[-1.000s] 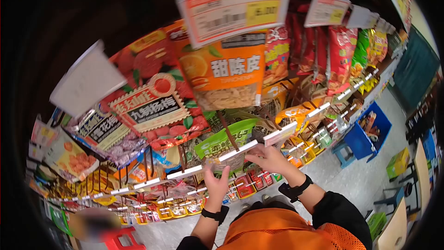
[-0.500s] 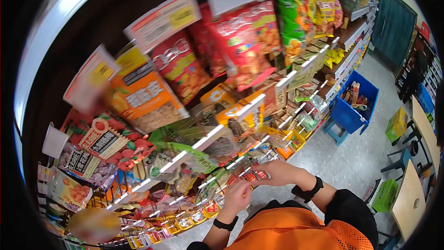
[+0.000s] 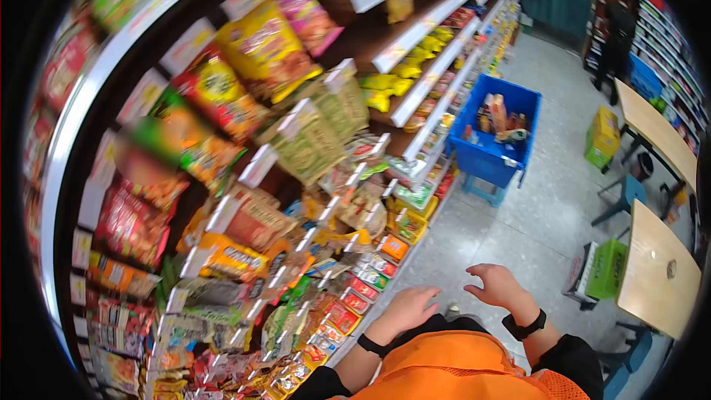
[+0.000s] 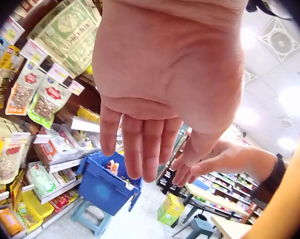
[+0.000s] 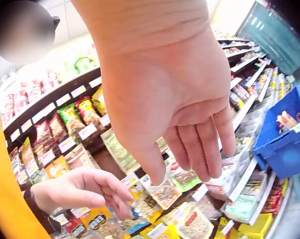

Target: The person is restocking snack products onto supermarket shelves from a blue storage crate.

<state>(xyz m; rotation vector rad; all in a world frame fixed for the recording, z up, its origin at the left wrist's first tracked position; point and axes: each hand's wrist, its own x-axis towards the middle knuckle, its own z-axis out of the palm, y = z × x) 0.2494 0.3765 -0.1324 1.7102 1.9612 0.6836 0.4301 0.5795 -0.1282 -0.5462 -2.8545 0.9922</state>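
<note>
My left hand (image 3: 409,310) hangs in front of my body with nothing in it. In the left wrist view its palm (image 4: 165,69) shows, the fingers loosely extended. My right hand (image 3: 494,284) is a short way to the right, also holding nothing. Its palm (image 5: 165,94) and relaxed fingers fill the middle of the right wrist view. Nearest to the left hand are small red snack packs (image 3: 354,302) low on the shelf rack. Farther ahead, a blue crate (image 3: 485,163) with several packaged items inside stands on a light blue stool (image 3: 485,191).
Hanging snack bags and price tags crowd the rack on the left, with a brown paper pack (image 3: 311,152) among them. Grey floor (image 3: 448,233) runs between rack and tables. A wooden table (image 3: 659,259), a green box (image 3: 609,270) and a yellow-green carton (image 3: 601,137) stand on the right.
The view has swung right along the rack, bringing the blue crate toward the middle. My hands have come away from the hanging bags and their tags, lowered and moved apart.
</note>
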